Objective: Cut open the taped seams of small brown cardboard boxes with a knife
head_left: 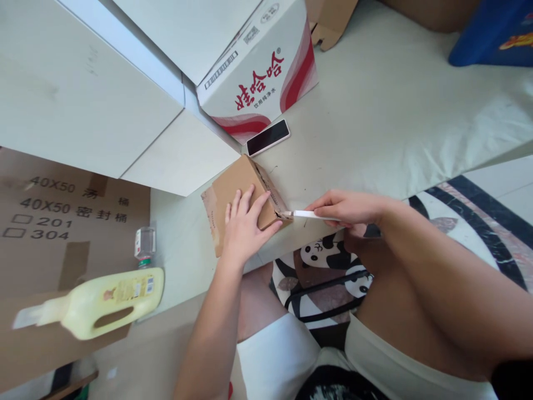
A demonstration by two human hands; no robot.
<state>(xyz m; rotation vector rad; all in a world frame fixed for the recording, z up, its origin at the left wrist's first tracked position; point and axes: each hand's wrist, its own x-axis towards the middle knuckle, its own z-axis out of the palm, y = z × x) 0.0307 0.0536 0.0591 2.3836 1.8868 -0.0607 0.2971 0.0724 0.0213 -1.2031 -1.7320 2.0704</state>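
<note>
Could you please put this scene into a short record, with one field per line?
Left hand: fingers spread on top of the small cardboard box
Right hand: grips a slim white tool, its tip at a corner of the box
Beyond the box: dark-screened device beside the red-and-white carton
Picture's left side: pale yellow jug, clear bottle with a green cap
Top right: blue container, cut off by the frame

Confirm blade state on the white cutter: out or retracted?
Out: a narrow tip projects from the white cutter in the right hand, reaching the small cardboard box's corner. Cannot tell how deep.
</note>
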